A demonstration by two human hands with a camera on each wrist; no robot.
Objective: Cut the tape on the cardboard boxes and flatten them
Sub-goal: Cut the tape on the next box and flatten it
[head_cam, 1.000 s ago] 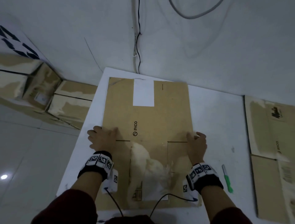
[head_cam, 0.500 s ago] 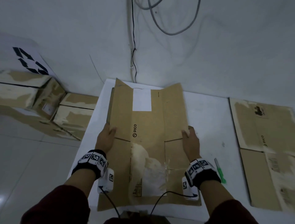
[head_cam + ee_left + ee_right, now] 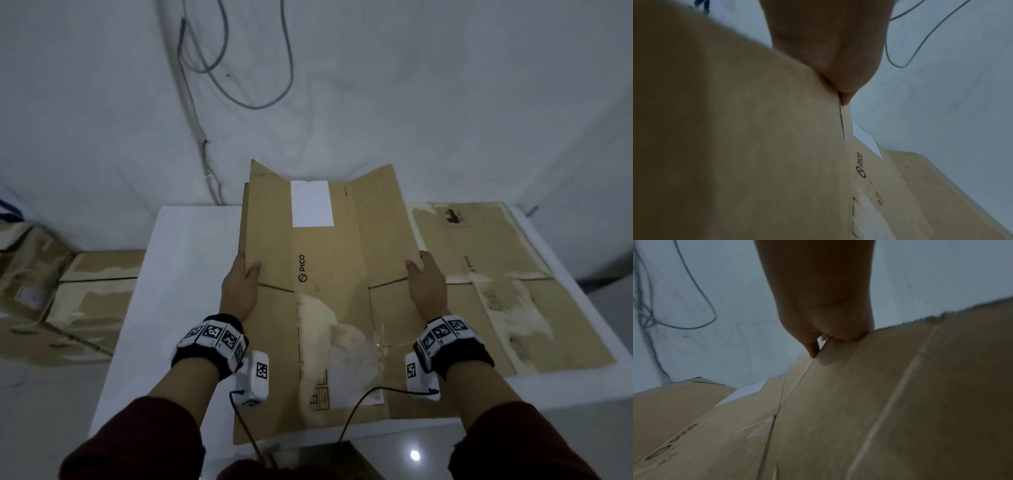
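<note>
A flattened brown PICO cardboard box (image 3: 329,274) with a white label is lifted off the white table (image 3: 185,260), its side panels bent upward. My left hand (image 3: 245,277) grips its left edge, thumb on top, fingers underneath. My right hand (image 3: 423,274) grips its right edge the same way. In the left wrist view the box (image 3: 735,146) fills the frame, with my left hand (image 3: 840,81) clamped on its edge. In the right wrist view my right hand (image 3: 824,335) pinches the box (image 3: 879,402) edge.
A second flattened box (image 3: 496,274) lies on the table's right part. Taped cardboard boxes (image 3: 68,294) are stacked on the floor at the left. Cables (image 3: 219,68) hang on the grey wall behind the table.
Both hands went from pressing flat on the box to gripping its side edges. The box has come up off the table and shifted right, toward the other flattened box.
</note>
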